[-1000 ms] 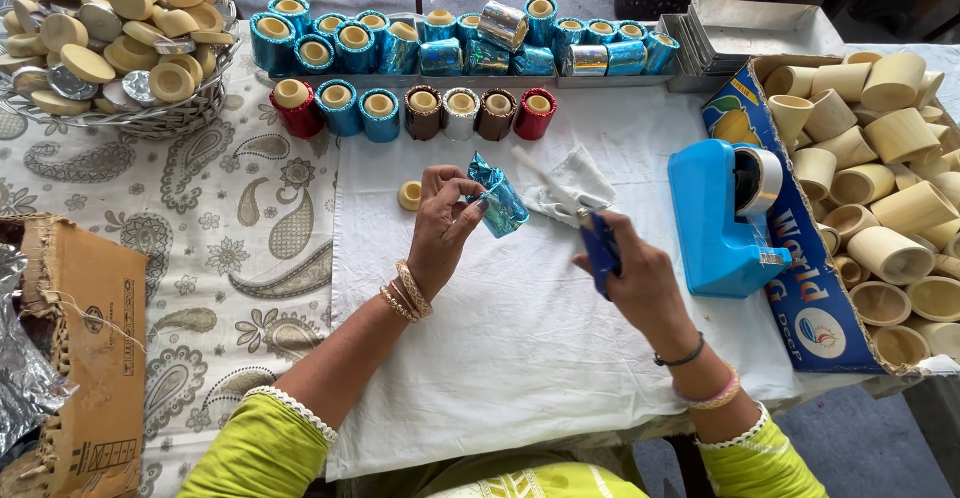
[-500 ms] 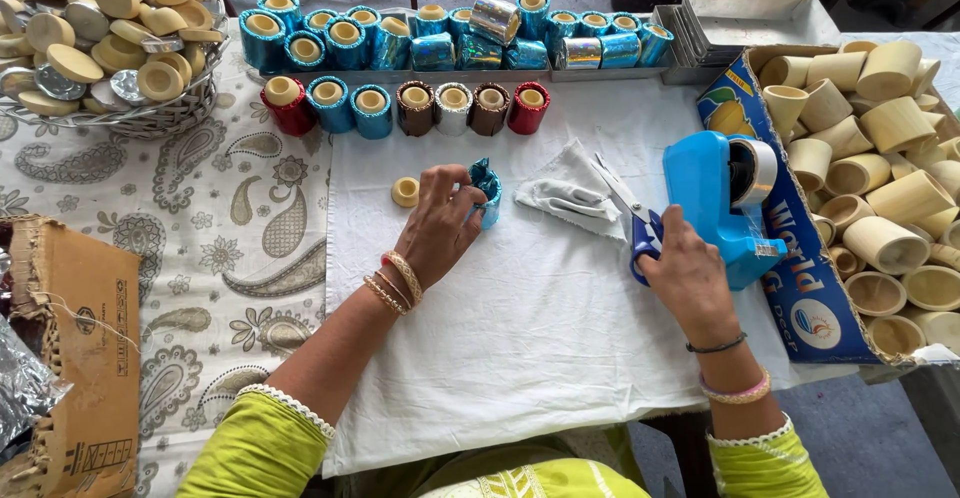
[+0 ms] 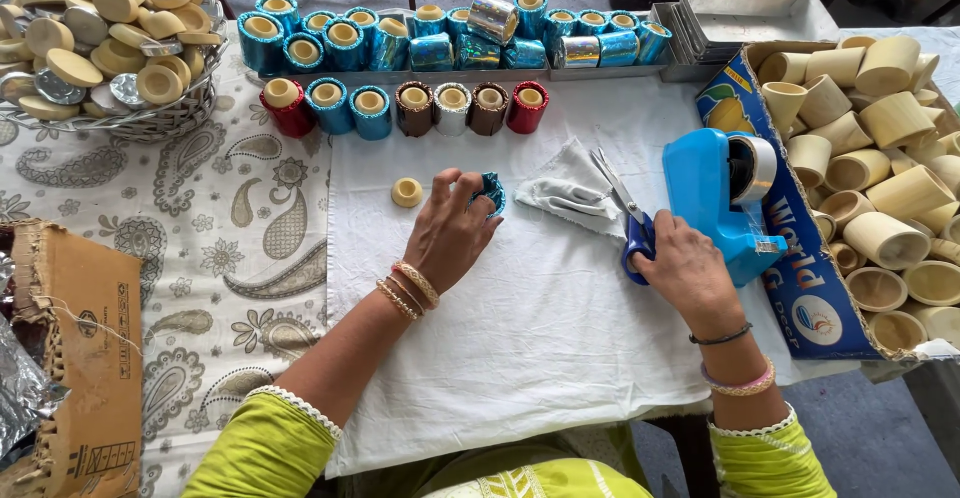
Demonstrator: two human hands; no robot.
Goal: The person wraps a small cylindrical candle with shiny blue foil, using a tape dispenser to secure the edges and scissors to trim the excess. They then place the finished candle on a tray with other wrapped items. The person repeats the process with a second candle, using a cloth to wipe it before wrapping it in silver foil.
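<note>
We see the white cloth lying on the table, with our left hand on a wrapped cup at its middle. A small lid sits just left of it. The scissors lie right, under our right hand, beside the tape dispenser. 2 rows of wrapped cups stand far; a box of cups sits right.

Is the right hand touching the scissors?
Touching. The head view shows the right hand resting over the blue handles of the scissors, which lie on the white cloth beside the blue tape dispenser, with no gap between fingers and handles.
</note>
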